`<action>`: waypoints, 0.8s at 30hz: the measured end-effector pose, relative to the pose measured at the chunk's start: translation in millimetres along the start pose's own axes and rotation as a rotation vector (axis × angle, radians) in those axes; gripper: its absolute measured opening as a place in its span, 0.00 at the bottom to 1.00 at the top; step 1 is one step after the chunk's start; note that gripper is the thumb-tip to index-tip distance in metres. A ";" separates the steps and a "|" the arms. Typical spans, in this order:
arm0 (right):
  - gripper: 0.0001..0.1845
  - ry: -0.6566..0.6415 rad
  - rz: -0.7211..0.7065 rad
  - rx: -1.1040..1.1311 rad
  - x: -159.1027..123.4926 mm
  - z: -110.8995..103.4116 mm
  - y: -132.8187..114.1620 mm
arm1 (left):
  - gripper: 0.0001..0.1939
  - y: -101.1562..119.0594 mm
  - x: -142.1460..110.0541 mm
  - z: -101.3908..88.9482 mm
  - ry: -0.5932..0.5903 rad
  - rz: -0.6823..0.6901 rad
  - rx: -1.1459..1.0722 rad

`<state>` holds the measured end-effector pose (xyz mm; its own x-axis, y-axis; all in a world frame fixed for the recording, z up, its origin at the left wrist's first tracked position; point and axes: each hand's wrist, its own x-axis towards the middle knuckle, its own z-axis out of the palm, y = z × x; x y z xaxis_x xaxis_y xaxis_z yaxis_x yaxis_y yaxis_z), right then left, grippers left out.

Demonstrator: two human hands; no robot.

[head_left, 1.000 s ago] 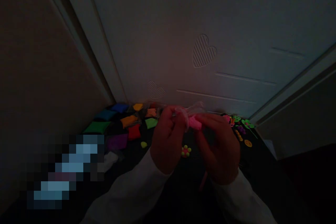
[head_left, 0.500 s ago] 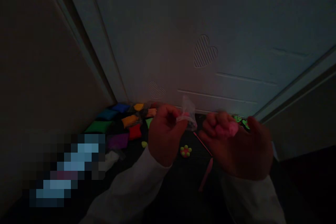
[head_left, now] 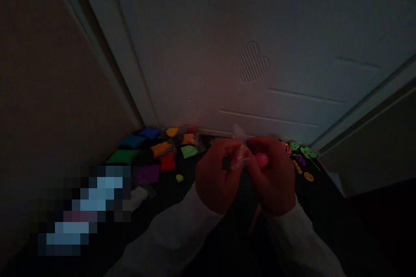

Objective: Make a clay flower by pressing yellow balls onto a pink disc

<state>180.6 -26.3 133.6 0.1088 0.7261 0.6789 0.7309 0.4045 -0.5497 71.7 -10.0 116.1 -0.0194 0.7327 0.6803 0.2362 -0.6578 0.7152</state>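
Observation:
My left hand [head_left: 216,177] is closed, pinching a small clear plastic bag [head_left: 239,159] between thumb and fingers. Beside it, my right hand [head_left: 276,181] curls around a lump of pink modelling clay [head_left: 261,159]. The fingertips of my right hand also meet the bag's edge, so both hands are at the bag. A pink modelling tool [head_left: 255,220] lies on the dark table below, partly covered by my right hand. Left of my hands rests a small yellow-green clay piece [head_left: 179,178].
Several packets of coloured clay lie at the left, among them a green one [head_left: 123,156], a red one [head_left: 167,162] and a purple one [head_left: 147,174]. Finished-looking shapes, including a green flower [head_left: 308,152] and an orange disc [head_left: 308,176], lie at the right. A white door panel [head_left: 195,52] stands behind.
My right hand has moved left with the pink clay, up to the bag. My left hand has shifted slightly right. The small clay flower between them is now hidden; the shapes at right are uncovered.

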 end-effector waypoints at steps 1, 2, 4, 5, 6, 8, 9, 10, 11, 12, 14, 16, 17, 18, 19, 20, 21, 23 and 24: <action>0.12 0.017 0.003 -0.022 0.5 -0.1 1.5 | 0.10 -0.6 -0.7 1.4 0.018 0.033 0.007; 0.13 0.015 0.001 -0.038 1.0 -0.2 2.8 | 0.09 -1.3 -0.7 2.3 0.035 0.063 0.019; 0.13 -0.002 -0.018 -0.053 1.9 -1.0 4.4 | 0.07 -2.6 1.4 2.5 0.079 0.113 0.059; 0.13 -0.011 -0.027 -0.050 2.5 -1.6 4.9 | 0.05 -3.1 2.9 2.0 0.097 0.127 0.079; 0.12 -0.024 -0.028 -0.037 3.1 -2.2 5.2 | 0.04 -3.4 4.5 1.4 0.105 0.129 0.084; 0.11 -0.059 -0.010 0.011 4.3 -3.0 6.1 | 0.04 -3.6 6.7 0.6 0.081 0.093 0.017; 0.11 -0.073 0.008 0.035 4.8 -2.9 6.7 | 0.04 -3.5 7.3 0.7 0.071 0.055 -0.059; 0.10 -0.081 0.027 0.052 5.2 -2.6 7.3 | 0.04 -3.5 7.5 1.1 0.059 -0.005 -0.139; 0.10 -0.082 0.045 0.062 5.5 -1.8 8.0 | 0.04 -3.5 7.6 1.6 0.056 -0.079 -0.209; 0.10 -0.076 0.061 0.068 5.6 -0.9 8.7 | 0.06 -3.7 7.8 2.2 0.054 -0.155 -0.262; 0.09 -0.070 0.081 0.075 5.4 1.0 9.7 | 0.09 -5.0 9.1 3.0 0.019 -0.281 -0.325; 0.08 -0.080 0.099 0.072 5.4 1.8 10.2 | 0.08 -8.3 11.6 2.8 -0.054 -0.354 -0.371; 0.07 -0.087 0.110 0.070 5.7 1.4 10.4 | 0.08 -10.9 13.1 2.5 -0.096 -0.388 -0.419; 0.06 -0.094 0.120 0.071 6.3 0.6 10.6 | 0.07 -13.7 14.6 2.2 -0.152 -0.429 -0.480; 0.06 -0.100 0.131 0.075 7.1 -0.6 11.0 | 0.07 -16.8 16.0 1.9 -0.213 -0.474 -0.548; 0.05 -0.100 0.146 0.084 8.1 -2.2 11.7 | 0.08 -19.6 17.1 1.8 -0.276 -0.517 -0.619; 0.05 -0.097 0.168 0.097 9.3 -4.1 12.7 | 0.07 -21.9 18.0 1.9 -0.336 -0.555 -0.688; 0.07 -0.100 0.211 0.134 12.0 -8.0 15.8 | 0.06 -24.4 19.1 2.1 -0.434 -0.606 -0.798; 0.07 -0.111 0.227 0.158 13.4 -10.0 17.8 | 0.05 -24.4 19.3 2.1 -0.464 -0.610 -0.833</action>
<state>201.8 -14.9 137.7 0.1770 0.8608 0.4771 0.5814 0.2997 -0.7564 67.6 20.6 111.4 0.4939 0.8506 0.1803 -0.4136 0.0474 0.9092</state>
